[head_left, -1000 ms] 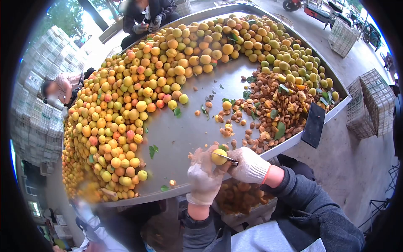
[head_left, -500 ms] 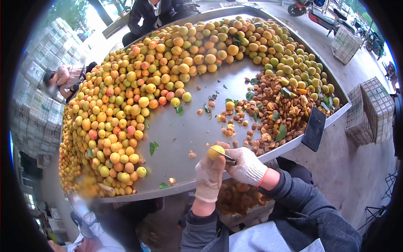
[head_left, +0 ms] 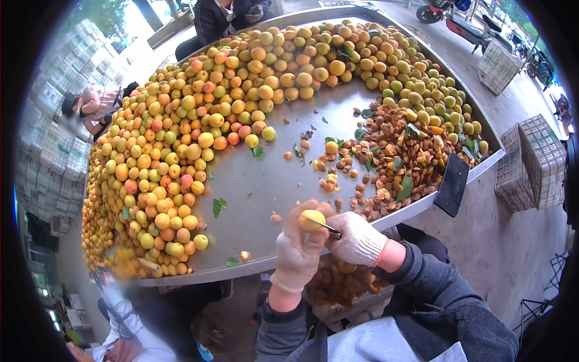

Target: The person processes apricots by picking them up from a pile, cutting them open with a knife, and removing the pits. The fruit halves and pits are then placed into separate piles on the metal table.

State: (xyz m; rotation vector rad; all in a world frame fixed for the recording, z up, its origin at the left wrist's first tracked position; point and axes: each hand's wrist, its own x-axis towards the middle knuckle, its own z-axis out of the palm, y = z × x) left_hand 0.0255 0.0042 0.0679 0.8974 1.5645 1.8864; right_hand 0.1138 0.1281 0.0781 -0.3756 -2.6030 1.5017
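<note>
Gloved in white, my left hand [head_left: 297,253] is closed round a yellow apricot [head_left: 311,220] at the tray's front edge. My right hand [head_left: 360,240], in a white knit glove with an orange cuff line, grips a small knife [head_left: 330,229]. Its thin blade lies against the apricot, between the two hands. Apricot pits [head_left: 392,172] are heaped on the metal tray [head_left: 277,175] beyond my right hand, mixed with leaves and scraps. Whole apricots [head_left: 181,151] cover its left and far sides. Below my hands, a crate of orange apricot pieces [head_left: 345,283] is partly hidden by my arms.
A black phone [head_left: 452,184] rests on the tray's right rim. White plastic crates [head_left: 540,163] stand on the floor at right. One person [head_left: 220,21] is across the tray, another [head_left: 99,108] at far left, and a third [head_left: 136,335] at lower left.
My left hand has tilted slightly, with the apricot still held against the knife blade. The view has shifted a little. Across the tray, the other person's hands have moved.
</note>
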